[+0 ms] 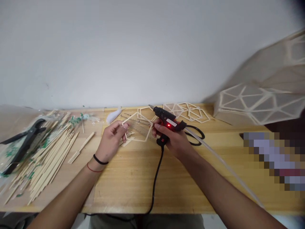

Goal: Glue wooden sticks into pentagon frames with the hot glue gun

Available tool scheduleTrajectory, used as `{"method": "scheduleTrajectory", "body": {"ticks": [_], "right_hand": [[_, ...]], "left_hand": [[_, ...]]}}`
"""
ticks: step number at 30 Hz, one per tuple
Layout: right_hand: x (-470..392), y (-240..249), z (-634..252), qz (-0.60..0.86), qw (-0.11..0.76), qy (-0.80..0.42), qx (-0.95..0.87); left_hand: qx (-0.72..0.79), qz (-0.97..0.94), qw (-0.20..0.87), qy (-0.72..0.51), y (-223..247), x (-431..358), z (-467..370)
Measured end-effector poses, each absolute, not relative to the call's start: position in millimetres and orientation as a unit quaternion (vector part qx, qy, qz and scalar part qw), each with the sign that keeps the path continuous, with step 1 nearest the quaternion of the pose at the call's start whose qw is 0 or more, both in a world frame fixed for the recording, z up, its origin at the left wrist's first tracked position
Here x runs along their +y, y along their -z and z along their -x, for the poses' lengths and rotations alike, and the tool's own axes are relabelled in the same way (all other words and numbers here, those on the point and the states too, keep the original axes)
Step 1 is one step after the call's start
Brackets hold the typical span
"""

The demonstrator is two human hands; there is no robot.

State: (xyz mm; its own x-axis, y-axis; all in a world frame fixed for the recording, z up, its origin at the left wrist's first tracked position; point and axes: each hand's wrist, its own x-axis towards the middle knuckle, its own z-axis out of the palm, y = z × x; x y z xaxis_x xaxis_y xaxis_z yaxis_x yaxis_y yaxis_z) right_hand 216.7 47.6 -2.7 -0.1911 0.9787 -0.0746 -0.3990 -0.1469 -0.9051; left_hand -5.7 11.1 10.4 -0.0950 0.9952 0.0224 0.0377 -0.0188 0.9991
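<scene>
Nearest, a black cord [155, 178] runs up over the edge of the wooden table [128, 184] to the base of the glue gun [169, 121]. The right hand [175, 136] is wrapped around the gun's handle, with the nozzle pointing left and away; a red light glows on its side, and a long pale glue stick [225, 164] trails from its back toward the near right. The left hand [115, 133] pinches the left side of a stick frame [149, 131] between thumb and fingers. The frame is held up between the hands, its right corner just beside the right fingertips; I cannot tell whether they touch.

To the left, many loose sticks [51, 162] lie heaped on clear plastic wrapping [8, 159]; whether some are inside it is unclear. A black-handled tool [21, 151] rests beside them.

Farther back lie a white bundle [113, 115] and more frames [205, 114], overlapping near the wall. A large covered frame structure [247, 103] stands at right.
</scene>
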Motion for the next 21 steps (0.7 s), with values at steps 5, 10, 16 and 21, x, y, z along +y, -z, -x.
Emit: {"method": "scheduleTrajectory", "body": {"ticks": [5,10,16,21], "right_hand": [[48.0,0.1,-217.1,0.357,0.520,-0.659,-0.410],[49.7,1.6,-217.6,0.362,0.521,-0.647,-0.423],[50.7,5.6,-218.2,0.380,0.516,-0.641,-0.422],[51.2,6.9,-218.1,0.384,0.516,-0.636,-0.426]], "left_hand": [[0.526,-0.499,0.467,-0.507,-11.4,11.2,5.4],[0.519,-0.513,0.471,-0.496,-11.2,9.1,3.7],[0.510,-0.505,0.473,-0.511,-11.8,8.8,2.2],[0.501,-0.497,0.473,-0.528,-13.9,8.8,2.1]]}}
